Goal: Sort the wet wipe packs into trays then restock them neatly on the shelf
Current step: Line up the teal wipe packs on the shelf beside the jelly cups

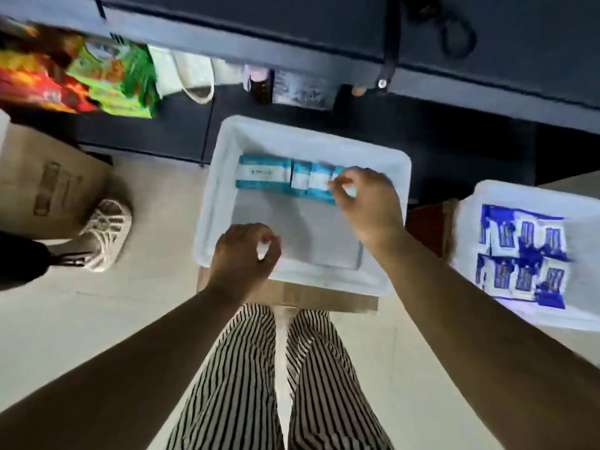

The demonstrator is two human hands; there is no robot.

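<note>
A white tray [224,190] sits on a cardboard box in front of me. A row of teal and white wet wipe packs [264,173] lies along its far side. My right hand [367,203] reaches into the tray and its fingers pinch the rightmost teal pack [319,181] of that row. My left hand [243,254] hovers over the tray's near left corner with curled fingers; something small and white shows at its fingertips, too blurred to name. A second white tray [467,228] at the right holds several dark blue and white packs [522,254].
A dark shelf unit [292,43] stands behind the tray, with colourful snack bags [81,79] on its low left shelf. A cardboard box [48,180] and another person's sandalled foot [104,232] are at the left. My striped trousers fill the lower middle.
</note>
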